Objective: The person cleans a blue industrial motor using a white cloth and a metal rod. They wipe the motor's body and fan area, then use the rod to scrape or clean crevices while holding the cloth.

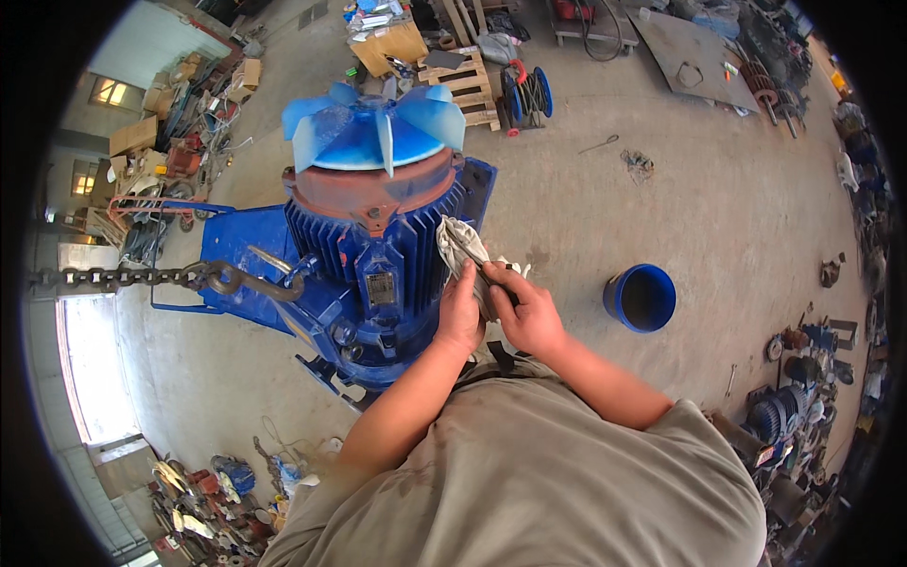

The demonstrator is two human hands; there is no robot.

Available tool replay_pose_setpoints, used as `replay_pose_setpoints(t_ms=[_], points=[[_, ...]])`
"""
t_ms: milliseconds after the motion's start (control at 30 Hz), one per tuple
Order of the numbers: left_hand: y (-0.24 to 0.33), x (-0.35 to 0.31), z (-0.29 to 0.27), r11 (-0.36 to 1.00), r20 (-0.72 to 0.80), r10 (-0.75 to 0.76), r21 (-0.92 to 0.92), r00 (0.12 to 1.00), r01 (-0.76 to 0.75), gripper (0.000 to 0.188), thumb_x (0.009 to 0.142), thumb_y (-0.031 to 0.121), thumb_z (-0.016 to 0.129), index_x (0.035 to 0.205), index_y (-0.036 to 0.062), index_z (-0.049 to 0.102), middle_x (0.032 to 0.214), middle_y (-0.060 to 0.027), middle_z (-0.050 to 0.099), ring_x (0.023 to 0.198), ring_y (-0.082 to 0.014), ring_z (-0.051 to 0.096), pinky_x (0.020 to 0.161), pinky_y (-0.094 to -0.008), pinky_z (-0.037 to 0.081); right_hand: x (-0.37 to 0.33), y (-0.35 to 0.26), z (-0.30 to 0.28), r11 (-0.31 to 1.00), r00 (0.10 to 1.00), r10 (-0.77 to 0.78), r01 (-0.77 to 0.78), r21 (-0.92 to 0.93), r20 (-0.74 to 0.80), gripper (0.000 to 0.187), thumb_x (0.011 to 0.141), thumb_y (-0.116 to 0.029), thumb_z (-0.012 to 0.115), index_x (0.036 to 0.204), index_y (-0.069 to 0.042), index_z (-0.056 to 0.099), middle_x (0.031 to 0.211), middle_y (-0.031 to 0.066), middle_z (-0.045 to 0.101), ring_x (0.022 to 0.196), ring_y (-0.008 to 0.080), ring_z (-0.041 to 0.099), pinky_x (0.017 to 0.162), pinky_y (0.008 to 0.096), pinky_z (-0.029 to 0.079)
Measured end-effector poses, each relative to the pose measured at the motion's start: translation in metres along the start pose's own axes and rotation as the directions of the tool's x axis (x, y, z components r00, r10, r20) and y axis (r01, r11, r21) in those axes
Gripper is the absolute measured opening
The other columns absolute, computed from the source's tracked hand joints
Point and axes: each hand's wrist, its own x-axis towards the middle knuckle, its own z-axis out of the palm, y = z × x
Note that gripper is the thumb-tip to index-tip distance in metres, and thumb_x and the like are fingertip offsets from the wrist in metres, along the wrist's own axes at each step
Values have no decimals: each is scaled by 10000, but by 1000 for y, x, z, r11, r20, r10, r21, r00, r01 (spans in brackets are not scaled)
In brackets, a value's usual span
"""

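Note:
Both hands are close together in front of my waist, at the right side of a large blue finned motor [326, 236] standing upright. My left hand [460, 312] is closed on a crumpled whitish cloth [457, 240], possibly a rag or glove. My right hand [531, 317] grips a thin dark rod-like tool [480, 263] lying along the cloth; its exact kind is unclear. Part of the cloth is hidden behind the fingers. On top of the motor sits a blue fan [378, 142] with upright blades, above a reddish-brown ring [373, 189].
A heavy chain [123, 278] with a hook [269, 285] reaches the motor from the left. To my right stands a blue bucket [645, 299]. Ahead are a wooden pallet [470, 87] and a blue cable reel [529, 97]. Motor parts [784, 414] crowd the right side.

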Motion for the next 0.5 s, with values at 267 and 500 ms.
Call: replay_pose_setpoints(t_ms=[267, 500], points=[[-24, 6, -42, 964, -10, 132, 235, 991, -126, 457, 1161, 319, 481, 1489, 12, 565, 1324, -70, 668, 1197, -152, 617, 1040, -324, 510, -14, 43, 35, 994, 998, -55, 57, 90, -27, 323, 1022, -20, 627, 1341, 22, 646, 1325, 220, 719, 1230, 341, 714, 1035, 387, 556], [-32, 3, -58, 974, -157, 29, 228, 987, 8, 480, 1144, 371, 520, 1417, -12, 612, 1396, -102, 654, 1256, -201, 616, 1082, -356, 497, -22, 46, 40, 988, 999, 28, -30, 153, 18, 337, 1040, -103, 622, 1369, -33, 638, 1228, 227, 743, 1041, 404, 752, 873, 423, 607]])
